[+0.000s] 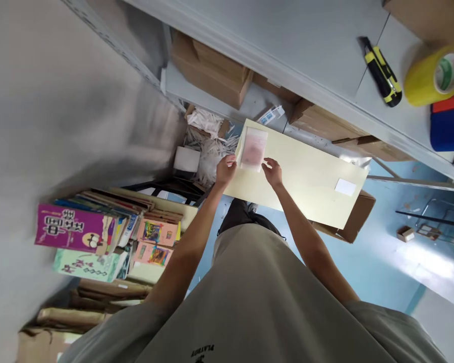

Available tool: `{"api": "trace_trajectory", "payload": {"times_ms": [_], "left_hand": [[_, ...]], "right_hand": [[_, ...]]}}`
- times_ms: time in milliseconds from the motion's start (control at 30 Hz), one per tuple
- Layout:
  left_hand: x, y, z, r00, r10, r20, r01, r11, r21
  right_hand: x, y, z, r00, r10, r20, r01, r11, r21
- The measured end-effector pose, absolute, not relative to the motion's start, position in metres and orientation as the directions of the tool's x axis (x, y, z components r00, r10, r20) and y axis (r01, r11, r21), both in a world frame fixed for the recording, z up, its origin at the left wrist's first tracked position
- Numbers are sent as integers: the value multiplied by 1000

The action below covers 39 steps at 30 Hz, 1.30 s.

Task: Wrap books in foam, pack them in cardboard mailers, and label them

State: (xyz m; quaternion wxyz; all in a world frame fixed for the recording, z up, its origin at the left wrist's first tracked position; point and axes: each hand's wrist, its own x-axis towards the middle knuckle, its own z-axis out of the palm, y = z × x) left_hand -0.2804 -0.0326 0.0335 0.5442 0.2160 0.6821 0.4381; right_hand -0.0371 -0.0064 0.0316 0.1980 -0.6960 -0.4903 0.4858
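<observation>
A flat pinkish packet (254,147), with a pale, partly see-through covering, lies at the left end of a cream board (306,176). My left hand (226,170) is beside its lower left edge, fingers curled together in a pinch; what they hold, if anything, is too small to make out. At the packet's lower right corner is my right hand (272,172), its thumb and forefinger bent and slightly apart. Those fingertips are close to the packet's edge, and I cannot tell if they touch it. A small white card (345,187) rests near the board's right end.
Above the board runs a grey shelf (287,45) with a box cutter (383,73) and a yellow tape roll (435,75). Cardboard boxes (212,68) sit under it. Shredded paper (212,146) lies left of the board. Stacked books (75,227) stand at my left.
</observation>
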Motion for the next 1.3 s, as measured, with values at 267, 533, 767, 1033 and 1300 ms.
{"api": "trace_trajectory", "payload": {"times_ms": [267,533,767,1033,1300], "left_hand": [[-270,-140,75,-451,779,-435,-160,409,898],[-261,-321,118,-655,701,-281,-91,297,951],[-272,-486,150,-846,460,-268,-99,359,928],[-316,-611,155,-948,156,-277,-244,200,949],[-398,-765,138,-925,-168,-342,-335,-68,940]], "right_hand": [[-24,-72,76,-163,939,-301,437,-205,-876],[-47,-188,66,-367,886,-282,378,-136,-916],[-93,-304,70,-576,766,-286,333,-100,-938],[-153,-402,89,-785,560,-266,309,-19,-951],[-245,-511,102,-880,392,-269,308,39,-951]]}}
